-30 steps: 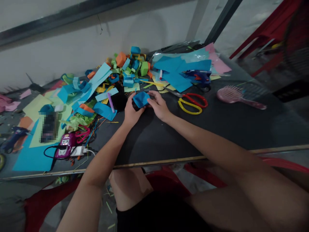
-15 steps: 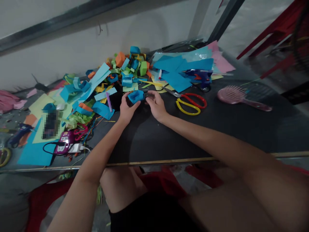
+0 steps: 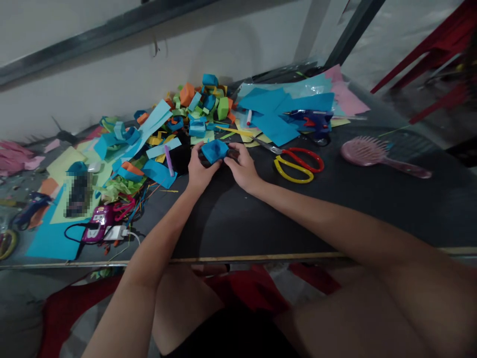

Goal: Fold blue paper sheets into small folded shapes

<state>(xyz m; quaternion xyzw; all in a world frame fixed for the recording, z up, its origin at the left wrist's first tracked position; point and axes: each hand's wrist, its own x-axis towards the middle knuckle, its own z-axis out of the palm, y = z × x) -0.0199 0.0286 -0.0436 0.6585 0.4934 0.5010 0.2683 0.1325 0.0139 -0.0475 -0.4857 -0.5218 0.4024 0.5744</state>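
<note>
A small folded blue paper piece (image 3: 215, 151) is held up between my two hands above the dark table. My left hand (image 3: 201, 169) grips its left side, thumb toward the front. On the other side my right hand (image 3: 244, 169) has its fingers curled and pressed against the piece's right edge. Scissors (image 3: 298, 161) with one red and one yellow handle lie just right of my right hand. A purple stick-like strip (image 3: 169, 159) rests left of my left hand, on pale and blue paper.
Folded paper shapes (image 3: 208, 102) are heaped at the back. Blue paper sheets (image 3: 276, 112) lie back right, under a dark blue glue gun (image 3: 313, 122). A pink hairbrush (image 3: 372, 151) is at the right. A purple power box (image 3: 99, 223) with cables sits front left.
The blue paper piece has been turned, showing a different face. My right hand has closed in from slightly apart to touch it.
</note>
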